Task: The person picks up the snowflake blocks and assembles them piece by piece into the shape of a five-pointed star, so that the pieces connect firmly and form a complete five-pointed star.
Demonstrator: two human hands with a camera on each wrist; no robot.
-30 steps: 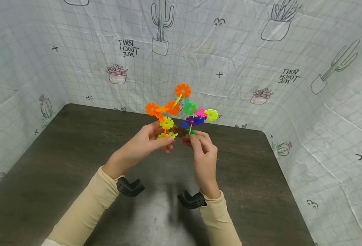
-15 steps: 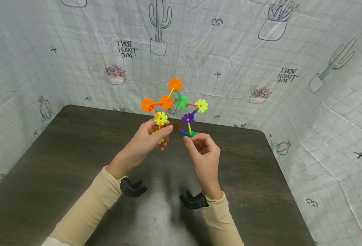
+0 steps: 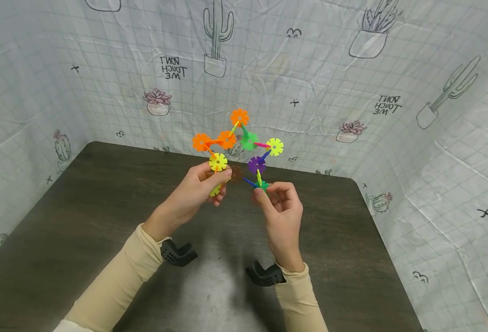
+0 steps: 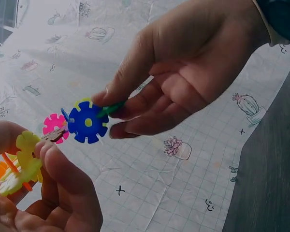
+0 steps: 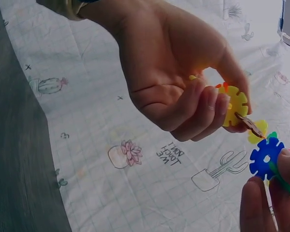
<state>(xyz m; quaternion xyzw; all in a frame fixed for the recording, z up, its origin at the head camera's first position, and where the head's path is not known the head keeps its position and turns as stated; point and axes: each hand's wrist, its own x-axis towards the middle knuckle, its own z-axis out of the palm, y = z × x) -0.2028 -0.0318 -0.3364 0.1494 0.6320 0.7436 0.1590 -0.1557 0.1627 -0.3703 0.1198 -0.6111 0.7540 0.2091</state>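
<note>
In the head view, notched flower-shaped plastic discs are joined in a star-like outline, held above the table. My left hand [image 3: 190, 191] pinches yellow discs [image 3: 218, 162] at its lower left. A brown disc [image 5: 250, 125] sticks out from them. My right hand [image 3: 283, 210] pinches a green disc [image 3: 262, 185] at the lower right, with a blue disc [image 4: 88, 122] slotted to it. The brown disc's edge meets the blue one's rim; whether they are joined I cannot tell. Orange [image 3: 239, 118], light green [image 3: 249, 141] and purple [image 3: 256, 164] discs form the upper part.
The dark wooden table [image 3: 82, 221] lies beneath both hands. A pale cloth [image 3: 310, 69] printed with cacti hangs around its back and sides. Black wrist mounts [image 3: 264, 273] stick out from both wrists.
The bunched, tilted discs have spread and turned to face me as a star-like outline. My right hand has moved right, away from the left hand, which keeps its hold on the yellow discs.
</note>
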